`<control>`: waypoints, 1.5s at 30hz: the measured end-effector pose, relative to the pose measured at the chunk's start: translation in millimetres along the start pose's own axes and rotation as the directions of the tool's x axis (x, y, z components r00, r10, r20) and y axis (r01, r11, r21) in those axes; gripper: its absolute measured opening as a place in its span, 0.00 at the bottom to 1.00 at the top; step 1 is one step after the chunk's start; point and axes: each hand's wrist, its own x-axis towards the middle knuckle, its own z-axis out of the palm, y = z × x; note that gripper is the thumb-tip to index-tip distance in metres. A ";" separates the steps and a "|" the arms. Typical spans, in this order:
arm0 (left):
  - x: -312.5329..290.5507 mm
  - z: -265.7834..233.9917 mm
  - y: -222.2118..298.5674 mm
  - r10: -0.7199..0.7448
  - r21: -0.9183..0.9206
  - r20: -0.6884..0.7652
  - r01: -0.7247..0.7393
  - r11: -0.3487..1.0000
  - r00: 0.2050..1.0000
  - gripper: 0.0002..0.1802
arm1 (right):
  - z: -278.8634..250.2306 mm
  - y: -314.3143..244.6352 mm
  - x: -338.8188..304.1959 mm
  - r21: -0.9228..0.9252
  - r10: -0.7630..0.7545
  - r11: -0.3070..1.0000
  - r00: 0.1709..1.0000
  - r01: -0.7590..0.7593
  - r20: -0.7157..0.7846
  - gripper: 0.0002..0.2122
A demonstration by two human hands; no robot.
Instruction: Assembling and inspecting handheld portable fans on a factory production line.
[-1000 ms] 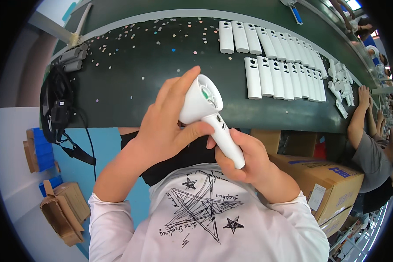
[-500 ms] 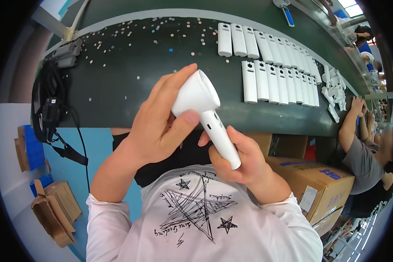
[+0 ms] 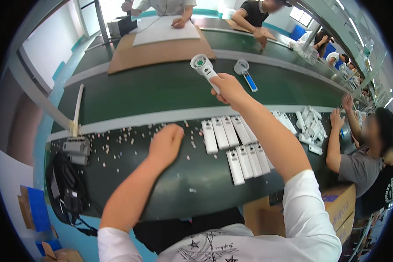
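Gripping the white round-headed device [image 3: 208,73] by its handle [image 3: 212,80], the right hand [image 3: 228,89] is holding it in the head view's upper middle. Probably it is feeling light, stiff, slippery; the handle is offering the safest hold. Left of centre, the left hand [image 3: 166,142] is showing bent fingers; whether fully closed, I cannot tell.

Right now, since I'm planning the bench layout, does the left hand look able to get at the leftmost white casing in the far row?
Probably yes: the left hand is near, nothing bulky stands between it and the leftmost white casing on the dark tabletop, and the right forearm crosses farther right.
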 end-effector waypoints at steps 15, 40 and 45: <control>3.2 -8.0 5.1 0.072 0.005 -0.015 -0.072 0.997 0.997 0.10 | -90.2 17.1 195.9 -0.751 -0.641 0.637 0.661 0.175 -0.390 0.13; -142.0 39.4 99.0 -0.483 -0.977 0.083 0.168 0.135 0.872 0.20 | 70.0 81.2 -233.9 -0.351 -0.450 0.700 0.766 0.622 0.458 0.25; -170.9 19.2 93.3 -0.462 -0.953 0.097 0.217 0.213 0.882 0.23 | 51.2 106.3 -174.8 -0.834 -0.722 0.188 0.648 0.519 0.241 0.19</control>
